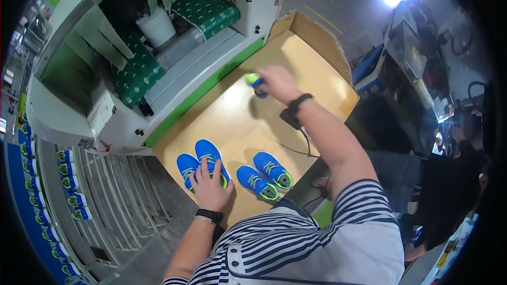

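Note:
My left hand rests spread over a pair of blue sneakers with lime-green laces and collar lining, touching both the left sneaker and the right sneaker. Its fingers are apart, and the palm hides the heel ends. Over the far part of the table, my right hand is closed around a small blue and lime-green thing. The fingers cover most of it, so its kind is unclear. A second pair of matching blue sneakers stands side by side near the front edge, touched by neither hand.
The light wooden table adjoins a machine with a green studded conveyor belt and hanging strips. A cardboard edge borders the far right. Racked blue shoes stand left, beside metal rails. Another person is at right.

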Demonstrator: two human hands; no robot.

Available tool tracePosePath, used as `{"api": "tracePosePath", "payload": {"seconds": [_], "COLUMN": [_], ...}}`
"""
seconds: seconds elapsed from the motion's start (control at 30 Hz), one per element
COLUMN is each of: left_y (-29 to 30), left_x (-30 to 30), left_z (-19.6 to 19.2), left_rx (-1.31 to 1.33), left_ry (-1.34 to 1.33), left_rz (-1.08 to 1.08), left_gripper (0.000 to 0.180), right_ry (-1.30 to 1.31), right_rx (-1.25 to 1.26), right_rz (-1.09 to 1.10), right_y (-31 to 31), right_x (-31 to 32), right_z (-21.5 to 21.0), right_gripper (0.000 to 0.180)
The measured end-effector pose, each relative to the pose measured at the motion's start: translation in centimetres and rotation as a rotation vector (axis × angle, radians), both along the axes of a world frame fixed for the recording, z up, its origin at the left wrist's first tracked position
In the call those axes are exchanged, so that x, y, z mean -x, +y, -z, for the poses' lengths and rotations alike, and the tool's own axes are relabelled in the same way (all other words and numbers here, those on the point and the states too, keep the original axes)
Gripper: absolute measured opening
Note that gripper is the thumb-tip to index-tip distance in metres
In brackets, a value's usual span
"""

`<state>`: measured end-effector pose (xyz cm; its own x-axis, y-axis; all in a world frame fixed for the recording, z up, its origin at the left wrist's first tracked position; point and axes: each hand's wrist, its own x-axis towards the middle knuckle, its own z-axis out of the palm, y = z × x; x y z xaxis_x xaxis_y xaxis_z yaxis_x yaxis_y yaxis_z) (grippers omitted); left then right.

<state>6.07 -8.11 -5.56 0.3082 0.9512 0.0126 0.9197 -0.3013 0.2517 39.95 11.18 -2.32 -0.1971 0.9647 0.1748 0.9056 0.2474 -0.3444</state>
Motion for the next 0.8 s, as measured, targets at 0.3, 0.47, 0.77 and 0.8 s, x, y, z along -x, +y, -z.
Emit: {"api": "tracePosePath", "payload": {"seconds": [0.3,0.47,0.77,0.8], "left_y": [0.2,0.2,-0.2,-0.4], "left_x": [0.0,-0.3,0.3,0.6], "left_z": [0.4,0.1,0.7,0.9], "left_rx": [0.017,0.088,-0.047,0.009], "left_ry": [0.016,0.037,-0.026,-0.001], "left_rz": [0.015,0.0,0.038,0.034], "left_gripper": [0.069,0.071,0.07,0.07], "right_ry": [0.751,0.35,0.03,0.006], "right_rx": [0.649,0.588,0.273,0.269], "right_rz": [0.584,0.665,0.522,0.519], "right_y": [-11.4,-13.6,-15.5,-15.2], "right_x": [-20.1,-17.9,-11.2,-10.4], "right_z": [-6.5,4.4,6.3,6.0], "right_gripper": [0.057,0.09,0.086,0.086]}}
